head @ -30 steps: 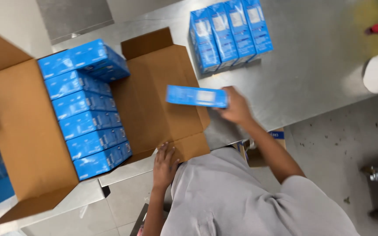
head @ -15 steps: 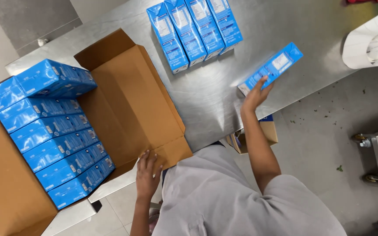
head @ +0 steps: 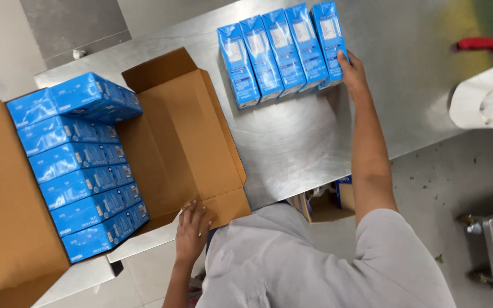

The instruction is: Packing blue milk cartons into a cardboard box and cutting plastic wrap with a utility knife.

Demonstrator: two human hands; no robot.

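A: What is the biggest thing here?

B: The steel desk (head: pixel 315 142), which fills most of the view. On its left part sits a large open cardboard box (head: pixel 178 142) with its flaps spread flat.

A: What is in the box?

B: Blue cartons (head: pixel 81 171) lie stacked in a column along its left half, with one more resting tilted across the top of the stack. The right half of the box shows bare cardboard.

A: And the other blue packs?

B: A row of five blue cartons (head: pixel 281 54) lies side by side on the far part of the desk, well apart from the box. The rightmost carton (head: pixel 329 40) closes the row.

A: Where are the hands?

B: The right hand (head: pixel 352 71) reaches out along an outstretched arm and touches the near right edge of that rightmost carton, fingers curled against its side; I cannot tell whether it truly grips it. The left hand (head: pixel 192 231) lies flat and released, fingers spread, on the near flap of the box at the desk's edge.

A: Anything smaller?

B: A white paper roll (head: pixel 480 105) stands at the right edge of the desk, and a small red tool (head: pixel 480 44) lies beyond it.
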